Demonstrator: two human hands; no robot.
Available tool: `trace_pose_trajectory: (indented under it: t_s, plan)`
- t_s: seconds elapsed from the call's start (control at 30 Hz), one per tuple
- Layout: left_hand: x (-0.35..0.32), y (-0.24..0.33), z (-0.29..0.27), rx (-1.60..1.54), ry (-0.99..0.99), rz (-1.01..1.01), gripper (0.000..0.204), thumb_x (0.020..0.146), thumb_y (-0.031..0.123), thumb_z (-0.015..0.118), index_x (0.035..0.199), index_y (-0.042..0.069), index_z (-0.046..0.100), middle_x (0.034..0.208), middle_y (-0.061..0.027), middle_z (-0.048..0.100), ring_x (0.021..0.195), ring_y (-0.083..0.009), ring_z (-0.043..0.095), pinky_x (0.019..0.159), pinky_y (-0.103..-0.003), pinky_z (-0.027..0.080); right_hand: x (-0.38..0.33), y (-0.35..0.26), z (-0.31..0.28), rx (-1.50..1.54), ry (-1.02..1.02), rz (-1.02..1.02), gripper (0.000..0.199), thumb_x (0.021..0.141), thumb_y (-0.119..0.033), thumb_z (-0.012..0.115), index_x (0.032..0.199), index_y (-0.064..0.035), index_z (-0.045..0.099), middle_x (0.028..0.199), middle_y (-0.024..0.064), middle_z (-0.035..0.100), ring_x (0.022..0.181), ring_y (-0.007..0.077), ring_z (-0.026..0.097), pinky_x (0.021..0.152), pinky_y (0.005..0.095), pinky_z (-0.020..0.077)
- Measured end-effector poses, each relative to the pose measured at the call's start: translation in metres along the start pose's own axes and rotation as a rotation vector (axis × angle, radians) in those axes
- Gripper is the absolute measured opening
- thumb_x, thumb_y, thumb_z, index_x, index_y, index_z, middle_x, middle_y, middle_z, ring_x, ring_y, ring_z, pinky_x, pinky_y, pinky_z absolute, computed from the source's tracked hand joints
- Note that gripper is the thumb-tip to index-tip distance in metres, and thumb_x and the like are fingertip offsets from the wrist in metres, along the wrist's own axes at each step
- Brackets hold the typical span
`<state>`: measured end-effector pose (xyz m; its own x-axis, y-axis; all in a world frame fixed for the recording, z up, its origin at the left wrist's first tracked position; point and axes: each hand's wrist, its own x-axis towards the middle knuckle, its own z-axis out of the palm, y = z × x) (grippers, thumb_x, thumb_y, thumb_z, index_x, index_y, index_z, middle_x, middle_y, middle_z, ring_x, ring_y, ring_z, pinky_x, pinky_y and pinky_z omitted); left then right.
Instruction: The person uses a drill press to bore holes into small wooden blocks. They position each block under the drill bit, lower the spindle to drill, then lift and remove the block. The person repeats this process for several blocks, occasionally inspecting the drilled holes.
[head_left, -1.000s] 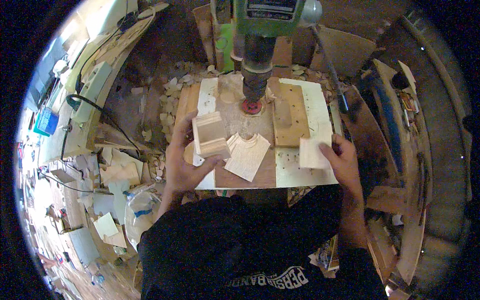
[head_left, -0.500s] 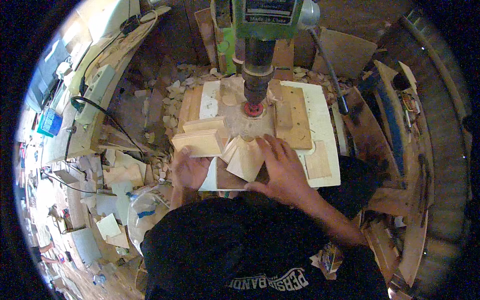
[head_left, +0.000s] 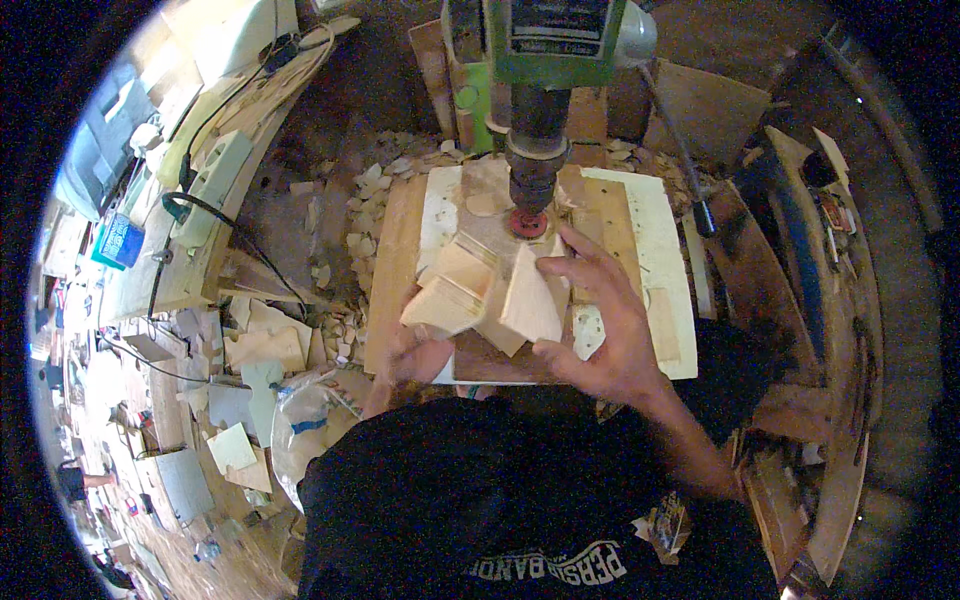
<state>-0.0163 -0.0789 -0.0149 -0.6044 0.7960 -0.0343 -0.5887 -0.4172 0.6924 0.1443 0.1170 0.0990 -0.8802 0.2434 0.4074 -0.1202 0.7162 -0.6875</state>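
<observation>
A green drill press (head_left: 548,65) stands over the work, its chuck (head_left: 533,175) carrying a red round bit (head_left: 528,223). Below it, my right hand (head_left: 615,345) grips a pale wooden block (head_left: 535,300) on edge, with fingers at its far end and thumb at its near end. My left hand (head_left: 420,358) is around the near side of a plywood block (head_left: 445,305); most of its fingers are hidden. Another plywood piece (head_left: 465,262) leans behind that block. All these pieces are over the dusty board under the bit, close together at the middle.
A white panel (head_left: 672,260) and a wooden strip (head_left: 400,240) flank the work board. Wood chips (head_left: 365,215) lie heaped around it. At left are a bench (head_left: 185,265) with a power strip and black cable (head_left: 235,225), plus scattered offcuts (head_left: 265,335). Planks (head_left: 760,250) lean at right.
The view has shifted slightly. The plywood pieces at left have turned and moved right, towards the middle. The right-hand block now stands tilted on edge, where pieces lay fanned before.
</observation>
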Motion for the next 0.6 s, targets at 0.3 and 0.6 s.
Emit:
trace_pose_trajectory:
  t_s: [0.3, 0.6]
  plan:
    - [0.001, -0.002, 0.024, -0.130, -0.142, -0.011, 0.102, 0.066, 0.017, 0.084, 0.148, 0.004, 0.024, 0.142, -0.0143, 0.045, 0.133, -0.0308, 0.046, 0.113, -0.047, 0.037, 0.004, -0.005, 0.001, -0.044, -0.011, -0.033, 0.068, 0.067, -0.024, 0.079, 0.129, -0.0060, 0.059, 0.147, 0.0239, 0.044, 0.137, 0.0391, 0.041, 0.112, 0.0486, 0.0327]
    - [-0.004, 0.027, 0.044, 0.525, -0.142, -0.069, 0.096, 0.062, 0.016, 0.089, 0.139, 0.007, 0.032, 0.134, -0.0097, 0.050, 0.126, -0.0257, 0.051, 0.107, -0.042, 0.043, -0.001, -0.002, 0.003, -0.016, -0.018, -0.036, 0.069, 0.067, -0.026, 0.080, 0.130, -0.0089, 0.058, 0.148, 0.0226, 0.041, 0.136, 0.0399, 0.039, 0.113, 0.0501, 0.0311]
